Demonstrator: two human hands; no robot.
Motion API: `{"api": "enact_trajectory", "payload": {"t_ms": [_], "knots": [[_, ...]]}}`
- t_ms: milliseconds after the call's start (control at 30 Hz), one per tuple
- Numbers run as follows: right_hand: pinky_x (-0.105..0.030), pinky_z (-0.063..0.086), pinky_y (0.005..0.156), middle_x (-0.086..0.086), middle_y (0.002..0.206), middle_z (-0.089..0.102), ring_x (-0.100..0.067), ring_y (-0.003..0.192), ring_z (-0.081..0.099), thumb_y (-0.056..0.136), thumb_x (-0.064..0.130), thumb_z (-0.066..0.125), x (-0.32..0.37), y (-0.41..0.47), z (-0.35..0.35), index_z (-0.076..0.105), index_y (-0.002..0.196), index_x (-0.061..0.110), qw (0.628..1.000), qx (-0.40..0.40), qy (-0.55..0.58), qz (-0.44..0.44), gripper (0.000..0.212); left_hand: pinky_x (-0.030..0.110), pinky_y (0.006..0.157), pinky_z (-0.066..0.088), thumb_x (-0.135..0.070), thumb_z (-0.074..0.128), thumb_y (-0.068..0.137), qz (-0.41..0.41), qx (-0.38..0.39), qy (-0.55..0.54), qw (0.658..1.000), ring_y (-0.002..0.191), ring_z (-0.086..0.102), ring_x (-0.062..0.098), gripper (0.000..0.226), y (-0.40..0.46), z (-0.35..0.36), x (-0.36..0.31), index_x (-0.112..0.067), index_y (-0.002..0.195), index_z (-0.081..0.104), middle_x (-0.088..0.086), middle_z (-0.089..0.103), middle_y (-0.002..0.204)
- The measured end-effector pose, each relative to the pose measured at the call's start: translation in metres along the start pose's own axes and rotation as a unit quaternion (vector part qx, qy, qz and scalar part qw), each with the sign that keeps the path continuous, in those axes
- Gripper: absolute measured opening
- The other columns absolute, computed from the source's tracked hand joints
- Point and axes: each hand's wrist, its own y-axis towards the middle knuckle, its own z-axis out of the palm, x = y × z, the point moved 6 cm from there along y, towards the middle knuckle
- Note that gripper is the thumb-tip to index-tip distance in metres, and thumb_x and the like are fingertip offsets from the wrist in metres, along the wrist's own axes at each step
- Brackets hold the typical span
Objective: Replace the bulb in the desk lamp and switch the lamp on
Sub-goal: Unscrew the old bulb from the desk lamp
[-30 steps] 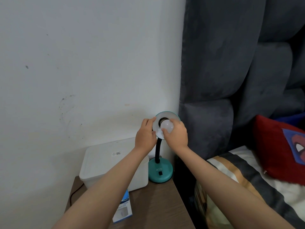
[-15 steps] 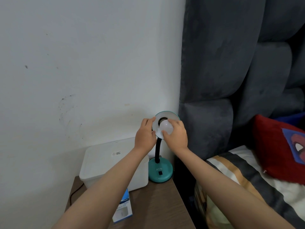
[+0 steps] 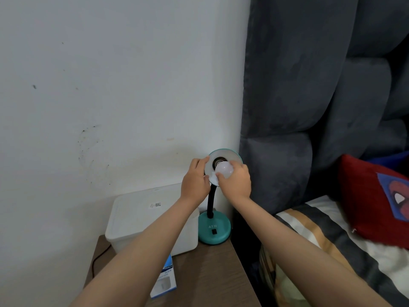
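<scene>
Both hands (image 3: 218, 182) around lamp bulb (image 3: 224, 170)

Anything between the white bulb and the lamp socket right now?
Nothing visible. The right hand grips the round white bulb just in front of the dark socket inside the teal lamp shade, with no object across the opening. The left hand holds the shade's left rim, clear of the socket.

A white frosted bulb (image 3: 224, 170) is seen just in front of the dark socket of a teal desk lamp (image 3: 214, 231), whose white-lined shade (image 3: 230, 155) is tilted toward the camera on a black gooseneck above a round base.
</scene>
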Motion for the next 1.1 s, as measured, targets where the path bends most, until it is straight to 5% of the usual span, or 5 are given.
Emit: {"api": "enact_trajectory", "payload": {"t_ms": [100,333,633,833,1100], "knots": [[-0.026,0.042,0.076,-0.004,0.137,0.044,-0.026,0.117,0.049,0.076,0.007,0.067,0.001,-0.003,-0.001,0.053,0.127,0.022,0.998,0.000,0.014,-0.057,0.055,0.040,0.074,0.053,0.003,0.051,0.081,0.003,0.001,0.001,1.000,0.088,0.062,0.024,0.055,0.000,0.000,0.001,-0.017,0.131,0.044,0.002,0.048,0.122],[-0.030,0.041,0.071,-0.013,0.124,0.045,-0.030,0.101,0.055,0.080,0.036,0.069,-0.002,-0.009,-0.004,0.039,0.133,0.013,0.999,-0.023,0.032,0.031,0.065,0.040,0.072,0.053,0.002,0.052,0.081,0.005,0.001,0.002,1.000,0.086,0.063,0.023,0.054,-0.001,0.001,-0.001,-0.018,0.131,0.044,0.001,0.048,0.122],[-0.024,0.038,0.089,-0.009,0.145,0.036,-0.024,0.126,0.044,0.080,0.012,0.068,0.002,-0.009,-0.003,0.050,0.131,0.017,0.998,-0.007,0.055,-0.018,0.054,0.039,0.072,0.053,0.003,0.051,0.081,0.001,0.002,0.006,1.000,0.087,0.062,0.025,0.055,0.001,-0.001,0.001,-0.017,0.132,0.044,0.002,0.048,0.123],[-0.027,0.038,0.077,-0.013,0.132,0.043,-0.029,0.110,0.053,0.080,0.033,0.070,0.002,-0.012,-0.003,0.036,0.138,0.015,0.997,-0.025,0.070,0.035,0.070,0.041,0.070,0.054,0.002,0.051,0.081,0.006,0.003,0.010,1.000,0.086,0.063,0.025,0.055,0.000,0.001,-0.002,-0.018,0.132,0.044,0.002,0.048,0.123],[-0.025,0.039,0.083,-0.009,0.138,0.041,-0.026,0.120,0.048,0.077,0.009,0.069,0.005,-0.009,0.000,0.046,0.134,0.022,0.998,-0.006,0.059,-0.018,0.063,0.042,0.073,0.053,0.002,0.051,0.081,0.001,0.009,0.015,1.000,0.087,0.062,0.026,0.056,0.001,-0.001,-0.001,-0.017,0.133,0.043,0.003,0.047,0.125]]}}
